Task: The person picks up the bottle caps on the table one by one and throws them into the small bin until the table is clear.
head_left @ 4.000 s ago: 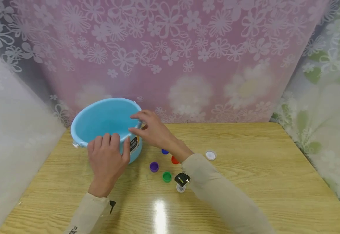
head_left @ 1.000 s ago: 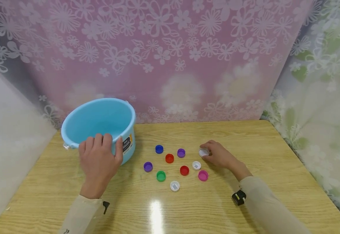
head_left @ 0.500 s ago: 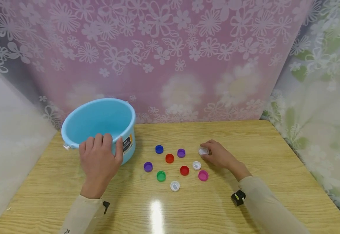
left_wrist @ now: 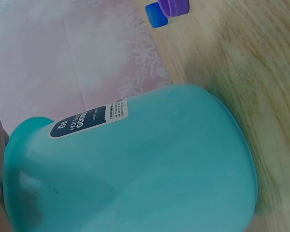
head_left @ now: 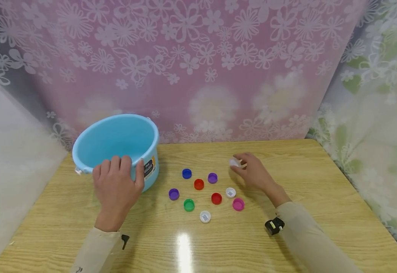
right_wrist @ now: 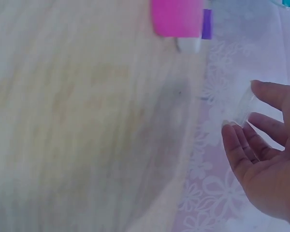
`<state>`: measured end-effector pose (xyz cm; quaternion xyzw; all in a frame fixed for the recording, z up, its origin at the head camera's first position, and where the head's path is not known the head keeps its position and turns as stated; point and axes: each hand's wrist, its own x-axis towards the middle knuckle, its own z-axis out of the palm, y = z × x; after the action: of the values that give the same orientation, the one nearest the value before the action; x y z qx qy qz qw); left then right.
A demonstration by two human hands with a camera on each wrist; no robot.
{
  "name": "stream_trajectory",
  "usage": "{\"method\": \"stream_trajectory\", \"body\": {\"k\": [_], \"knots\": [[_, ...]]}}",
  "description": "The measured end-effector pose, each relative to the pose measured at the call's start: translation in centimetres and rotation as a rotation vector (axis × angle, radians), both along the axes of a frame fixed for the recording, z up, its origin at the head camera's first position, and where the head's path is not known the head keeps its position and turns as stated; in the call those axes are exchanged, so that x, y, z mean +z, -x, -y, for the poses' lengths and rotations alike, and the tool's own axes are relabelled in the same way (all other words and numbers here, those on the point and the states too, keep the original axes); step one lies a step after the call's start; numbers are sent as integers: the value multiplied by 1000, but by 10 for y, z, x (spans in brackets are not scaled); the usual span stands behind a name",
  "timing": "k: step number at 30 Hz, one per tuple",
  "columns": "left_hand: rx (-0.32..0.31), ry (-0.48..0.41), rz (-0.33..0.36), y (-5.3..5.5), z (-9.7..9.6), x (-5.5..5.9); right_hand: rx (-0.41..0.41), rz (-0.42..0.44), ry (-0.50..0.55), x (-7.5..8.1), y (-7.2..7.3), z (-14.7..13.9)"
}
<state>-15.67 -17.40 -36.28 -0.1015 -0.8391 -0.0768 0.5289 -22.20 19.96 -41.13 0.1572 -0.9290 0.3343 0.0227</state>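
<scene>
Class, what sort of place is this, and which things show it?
Probably an indoor tabletop workspace, screened off: a wood-grain table, flower-patterned hangings behind and beside it, and small caps spread out on top.

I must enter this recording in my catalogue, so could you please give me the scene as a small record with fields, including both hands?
left hand: grips the near rim of the light blue bucket
right hand: pinches a pale lid between thumb and fingers
bucket place: left part of the wood-grain table, label on its side
loose caps: nine, right of the bucket
cap colours: one blue cap, two purple caps, two red caps, one green cap, one pink cap, two white caps
backdrop: pink flowered curtain
</scene>
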Motion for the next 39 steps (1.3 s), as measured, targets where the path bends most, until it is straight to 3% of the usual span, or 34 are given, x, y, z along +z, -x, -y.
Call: {"method": "stream_trajectory", "body": {"k": [14,25,32,39], "knots": [[-4,-8,9,1,-1,1,-58,-54,105,30,0,23],[5,-5,13,0,0,0,-23,-139,220,47,2,51],[9,-4,-29,1,1,0,17,-169,289,51,4,70],[11,7,-22,2,0,1,46,-155,321,50,4,89]]}}
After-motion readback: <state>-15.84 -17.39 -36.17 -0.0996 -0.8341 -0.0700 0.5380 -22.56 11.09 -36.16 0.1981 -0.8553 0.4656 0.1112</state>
